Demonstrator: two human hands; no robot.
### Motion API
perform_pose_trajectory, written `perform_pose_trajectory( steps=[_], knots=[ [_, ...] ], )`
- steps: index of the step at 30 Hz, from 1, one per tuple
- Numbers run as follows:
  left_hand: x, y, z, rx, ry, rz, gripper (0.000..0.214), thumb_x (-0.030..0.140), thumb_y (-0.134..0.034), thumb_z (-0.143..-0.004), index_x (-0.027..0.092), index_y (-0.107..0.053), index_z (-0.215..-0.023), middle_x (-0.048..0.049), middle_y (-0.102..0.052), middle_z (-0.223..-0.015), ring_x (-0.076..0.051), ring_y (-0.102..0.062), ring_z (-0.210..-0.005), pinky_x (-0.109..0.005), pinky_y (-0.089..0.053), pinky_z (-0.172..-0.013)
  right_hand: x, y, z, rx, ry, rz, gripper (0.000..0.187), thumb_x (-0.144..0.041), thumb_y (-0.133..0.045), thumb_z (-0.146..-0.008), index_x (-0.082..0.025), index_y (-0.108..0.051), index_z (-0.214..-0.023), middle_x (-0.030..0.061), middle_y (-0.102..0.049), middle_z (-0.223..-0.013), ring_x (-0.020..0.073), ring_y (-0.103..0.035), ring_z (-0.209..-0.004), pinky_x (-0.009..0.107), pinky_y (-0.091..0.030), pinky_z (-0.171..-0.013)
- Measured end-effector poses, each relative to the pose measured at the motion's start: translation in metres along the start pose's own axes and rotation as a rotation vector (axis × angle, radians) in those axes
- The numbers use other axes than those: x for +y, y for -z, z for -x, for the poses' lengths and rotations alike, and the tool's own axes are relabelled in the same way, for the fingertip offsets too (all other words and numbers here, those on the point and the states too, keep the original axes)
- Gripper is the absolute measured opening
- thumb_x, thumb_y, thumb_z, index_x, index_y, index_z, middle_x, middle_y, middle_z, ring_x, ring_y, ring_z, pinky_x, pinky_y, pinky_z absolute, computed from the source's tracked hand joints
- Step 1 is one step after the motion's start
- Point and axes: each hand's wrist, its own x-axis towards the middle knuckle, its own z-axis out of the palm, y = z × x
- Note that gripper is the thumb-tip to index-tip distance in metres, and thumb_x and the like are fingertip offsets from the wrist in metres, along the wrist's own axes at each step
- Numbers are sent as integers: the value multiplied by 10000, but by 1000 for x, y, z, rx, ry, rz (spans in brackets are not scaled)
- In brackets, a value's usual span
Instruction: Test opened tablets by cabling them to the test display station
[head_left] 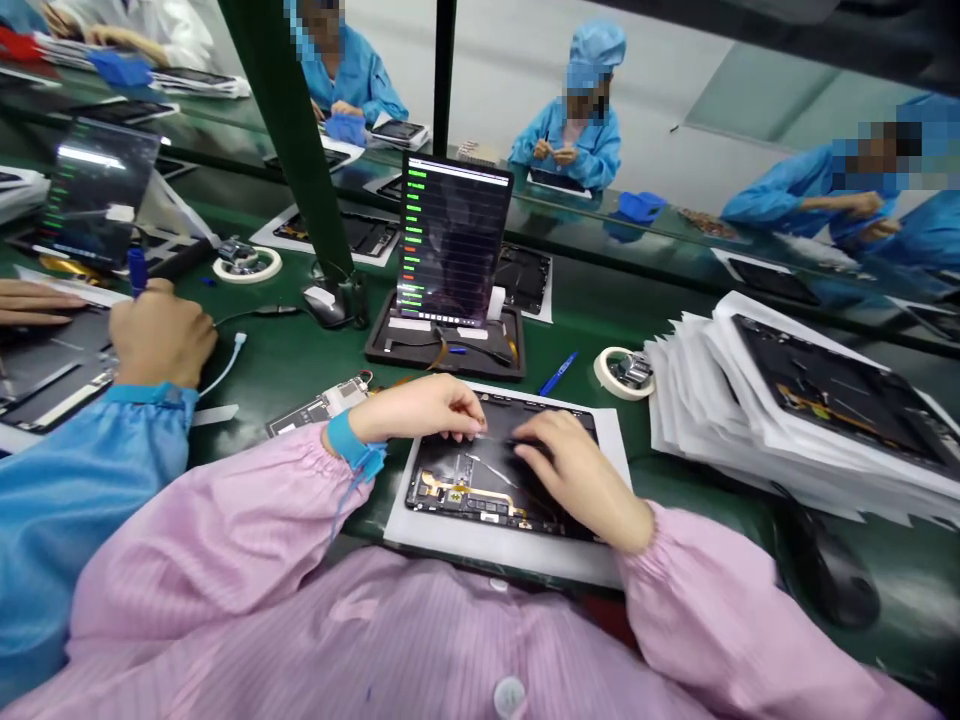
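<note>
An opened tablet shell (480, 480) lies in front of me on a white sheet (615, 450), its inner side up with orange flex cables and small boards along the near edge. My left hand (424, 408) is over the shell's far left part, thumb and fingertips pinched together. A faint pale bit shows at these fingertips, too small to name. From the right, my right hand (581, 470) reaches over the shell with its fingers bent and a little apart, and I see nothing in them. The fingertips of both hands are close together but not touching.
A lit screen (454, 240) stands in a black tray (375, 345) behind the shell. Nearby are a battery-like board (319, 405), a blue pen (559, 373), a tape roll (622, 375), a stack of sheets and shells (690, 400), and a mouse (832, 570). A co-worker's hands (161, 335) work at left.
</note>
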Motion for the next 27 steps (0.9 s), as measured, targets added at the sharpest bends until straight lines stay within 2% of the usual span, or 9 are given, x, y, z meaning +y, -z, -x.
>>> perform_pose_trajectory(
  steps=[2,4,7,10,16,27],
  knots=[
    [-6,2,-1,46,-19,-46,199,236,-584,-722,157,-713,-852,-26,-694,-742,-103,-593,-627,-184,-452,-579,-5,-20,-22,-37,23,-46,56,-188,-592,-873,-205,-588,-927,48,-595,-927,215,-521,-923,371,-416,-838],
    [-10,4,-1,86,-22,-100,200,210,-580,-710,164,-728,-836,-19,-690,-696,-103,-591,-608,-181,-446,-573,-4,-37,-35,-51,12,-75,102,-198,-662,-830,-199,-579,-888,29,-583,-893,204,-511,-897,350,-401,-811],
    [-11,2,-1,148,66,-99,177,221,-580,-692,152,-718,-780,-22,-684,-668,-101,-578,-521,-185,-423,-503,0,-49,-41,-68,-17,-108,110,-190,-675,-819,-196,-565,-828,2,-558,-812,184,-495,-818,321,-373,-761],
    [-12,-3,-2,186,134,-122,176,249,-562,-689,141,-694,-734,-23,-670,-642,-102,-556,-473,-191,-387,-454,1,-47,-37,-59,-24,-140,85,-173,-631,-844,-194,-556,-810,-8,-541,-783,172,-483,-792,311,-353,-753],
    [-14,-8,-5,228,95,-339,206,195,-536,-641,152,-720,-725,-20,-692,-689,-123,-574,-612,-200,-394,-545,-1,-45,-35,-64,-29,-155,77,-178,-599,-858,-196,-544,-807,-7,-532,-781,175,-475,-796,314,-338,-756],
    [-8,-16,-4,250,76,-458,185,222,-554,-626,174,-720,-691,-22,-686,-680,-138,-554,-602,-231,-385,-578,0,-46,-36,-75,-28,-148,69,-199,-583,-869,-203,-547,-810,-3,-537,-781,177,-483,-794,314,-343,-747]
  ],
)
